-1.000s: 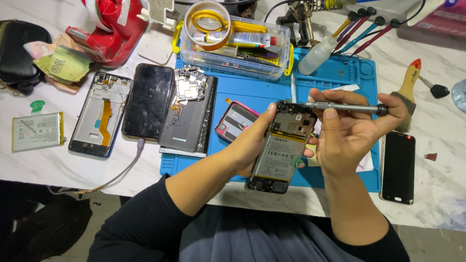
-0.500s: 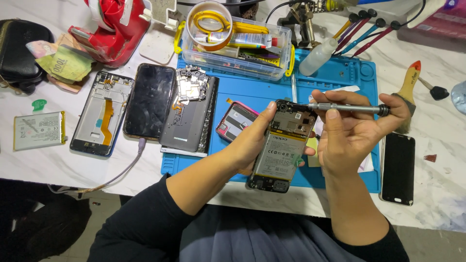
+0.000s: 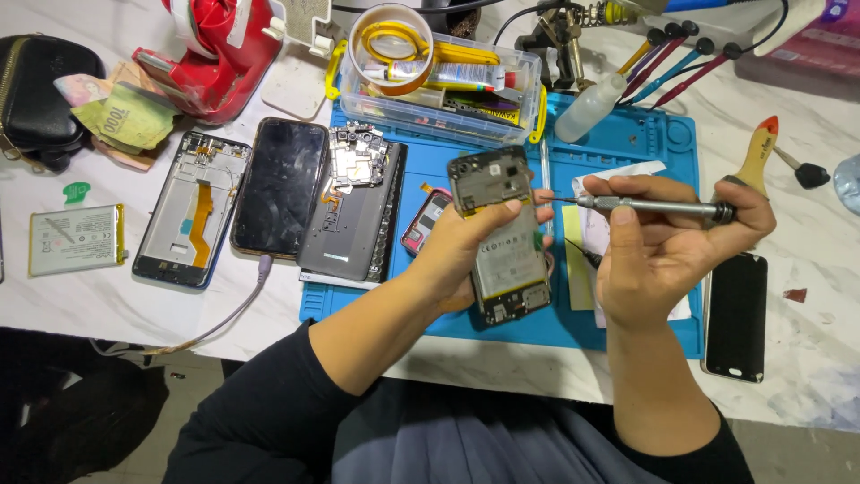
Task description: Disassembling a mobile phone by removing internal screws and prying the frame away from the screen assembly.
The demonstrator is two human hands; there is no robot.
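Blue silicone repair mat (image 3: pixel 627 148) under both hands, head view only. Left hand (image 3: pixel 466 255) wraps the opened phone (image 3: pixel 503 235) from below, back cover off, battery and board exposed, thumb lying across its middle, fingers curled behind the far edge; phone is tilted, camera end away from the body, lifted off the mat. Right hand (image 3: pixel 667 251) sits just right of the phone, fingers pressed together around a slim metal screwdriver (image 3: pixel 658 208), held near horizontal, tip pointing left and reaching the phone's right edge close to the left fingertips; can't tell if the tip touches a screw. Left of the left hand: a grey disassembled phone body (image 3: pixel 354 215) with bare board at top, then a black phone (image 3: pixel 279 186) with a cable plugged in, then an empty phone frame (image 3: pixel 190 211) with an orange flex, and further out a loose battery (image 3: pixel 75 238). Just beyond the left hand, a small reddish part (image 3: pixel 428 220) on the mat. Beyond both hands, a clear plastic box (image 3: pixel 439 85) of tools with a tape roll on top. Right of the right hand: a black screen panel (image 3: pixel 736 314) flat on the white table (image 3: pixel 806 358), and a brush (image 3: pixel 760 152) above it.
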